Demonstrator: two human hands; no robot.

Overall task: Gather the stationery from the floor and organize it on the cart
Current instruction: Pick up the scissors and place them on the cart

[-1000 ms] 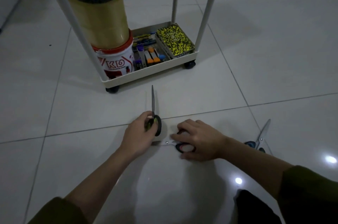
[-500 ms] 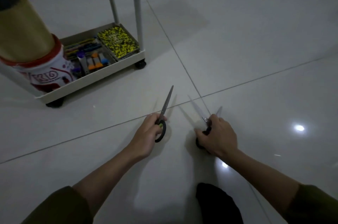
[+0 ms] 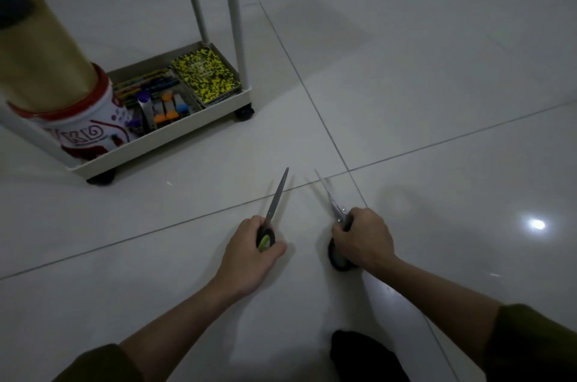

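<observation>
Head view: landmark is the cream wheeled plastic cart (image 3: 175,144), parked on the pale tiled floor (image 3: 406,100). Both hands are low over the floor, in front of the cart and to its right, set apart from each other.

Left hand (image 3: 249,253) is wrapped round the handle of the black-and-green-handled steel scissors (image 3: 274,210); the blades are closed and the tip points up towards the cart.

Right hand (image 3: 363,241) grips the black-handled steel scissors (image 3: 335,213) (blades slightly parted), further from the cart than the left pair, its black loop showing under the hand.

On the cart's bottom tray: a yellow-and-black speckled notebook (image 3: 206,77) at the right end, coloured pens and markers (image 3: 153,97) in the middle, a white tub with red lettering (image 3: 87,132) at the left end, and a big amber roll of packing tape (image 3: 40,60) stacked on the tub.
</observation>
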